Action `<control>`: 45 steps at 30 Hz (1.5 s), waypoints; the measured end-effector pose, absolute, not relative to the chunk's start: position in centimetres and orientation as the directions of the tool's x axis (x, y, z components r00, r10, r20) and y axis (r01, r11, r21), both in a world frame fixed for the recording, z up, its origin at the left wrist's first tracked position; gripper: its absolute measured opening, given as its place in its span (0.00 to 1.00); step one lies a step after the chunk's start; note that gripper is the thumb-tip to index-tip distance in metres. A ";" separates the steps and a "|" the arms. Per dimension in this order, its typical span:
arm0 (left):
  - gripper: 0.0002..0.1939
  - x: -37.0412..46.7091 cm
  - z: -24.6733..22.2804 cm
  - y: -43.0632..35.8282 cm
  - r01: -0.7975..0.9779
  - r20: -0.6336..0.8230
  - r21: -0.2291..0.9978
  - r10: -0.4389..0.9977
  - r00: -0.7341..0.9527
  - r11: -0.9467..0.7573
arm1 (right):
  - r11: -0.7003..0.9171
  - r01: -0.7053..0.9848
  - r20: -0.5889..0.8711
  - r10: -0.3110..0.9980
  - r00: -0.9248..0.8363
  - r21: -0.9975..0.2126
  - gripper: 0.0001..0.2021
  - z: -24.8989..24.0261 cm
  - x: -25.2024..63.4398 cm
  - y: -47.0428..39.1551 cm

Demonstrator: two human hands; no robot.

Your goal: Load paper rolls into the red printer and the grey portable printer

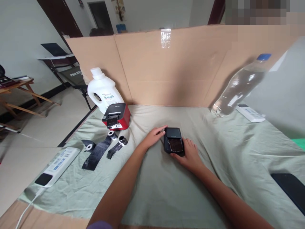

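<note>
A small black portable printer [174, 135] lies on the green cloth in front of me, with a dark glossy strip under its upper cover. My right hand [190, 155] closes round its lower right side, thumb along the near edge. At the upper left corner, the stretched fingers of my left hand [154, 136] touch the case. Further left stands a red and black label printer [122, 116] with a dark strip hanging from its front. Several partly unrolled black rolls [96, 154] lie before it.
A white detergent jug [105, 90] stands behind the red printer. A cardboard panel [166, 70] borders the back, and a large clear bottle [240, 86] leans at right. White power banks [58, 167] lie at both sides, one cabled. A dark phone [289, 187] rests at right.
</note>
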State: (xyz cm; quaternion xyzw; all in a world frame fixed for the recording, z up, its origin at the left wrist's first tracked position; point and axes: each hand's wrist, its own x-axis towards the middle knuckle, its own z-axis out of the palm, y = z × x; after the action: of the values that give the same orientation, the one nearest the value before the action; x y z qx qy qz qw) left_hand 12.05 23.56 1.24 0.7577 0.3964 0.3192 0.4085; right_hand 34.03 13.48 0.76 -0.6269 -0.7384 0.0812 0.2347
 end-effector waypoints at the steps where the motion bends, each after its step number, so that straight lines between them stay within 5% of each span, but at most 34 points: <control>1: 0.26 12.1 1.1 23.8 0.329 0.163 0.877 0.860 0.483 -0.350 | 0.201 0.887 0.242 0.965 -0.104 -0.416 0.34 0.8 34.0 13.5; 9: 0.22 13.7 -0.4 25.3 0.235 0.235 0.922 0.926 0.294 -0.309 | 0.211 0.899 0.213 0.967 -0.136 -0.385 0.33 1.2 34.1 13.4; 17: 0.26 15.1 -0.1 24.8 0.451 0.170 0.875 0.984 0.060 -0.179 | 0.198 0.902 0.185 0.973 -0.135 -0.384 0.38 1.0 33.9 13.5; 20: 0.26 15.2 0.2 24.5 0.456 0.184 0.871 0.982 0.044 -0.183 | 0.212 0.839 0.157 0.976 -0.153 -0.501 0.37 1.3 34.7 13.8; 24: 0.25 15.5 0.6 24.1 0.457 0.184 0.875 0.983 -0.013 -0.158 | 0.173 0.567 0.042 0.971 -0.237 -0.806 0.29 2.7 37.2 14.7; 27: 0.25 15.7 0.9 23.7 0.517 0.192 0.844 0.980 -0.044 -0.142 | 0.116 0.502 0.060 0.990 -0.126 -0.857 0.21 4.2 38.3 16.1; 32: 0.23 15.8 0.8 23.2 0.489 0.197 0.861 0.979 -0.061 -0.142 | 0.181 0.741 0.117 0.983 -0.138 -0.647 0.16 5.7 36.1 19.8; 38: 0.29 15.0 0.4 21.9 0.392 0.184 0.908 0.981 -0.056 -0.148 | 0.128 0.974 -0.155 0.975 -0.158 -0.185 0.15 7.4 32.2 23.2; 45: 0.31 13.3 0.5 18.6 0.383 0.165 0.912 0.986 -0.022 -0.144 | 0.169 0.967 -0.204 0.957 -0.207 -0.190 0.12 9.1 31.8 23.5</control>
State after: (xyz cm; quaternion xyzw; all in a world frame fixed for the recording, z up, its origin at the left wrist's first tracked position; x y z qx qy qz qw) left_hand 13.30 18.57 0.45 0.6118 0.5596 0.4446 0.3389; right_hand 31.83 23.50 9.13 -0.6292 -0.7644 0.1395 -0.0185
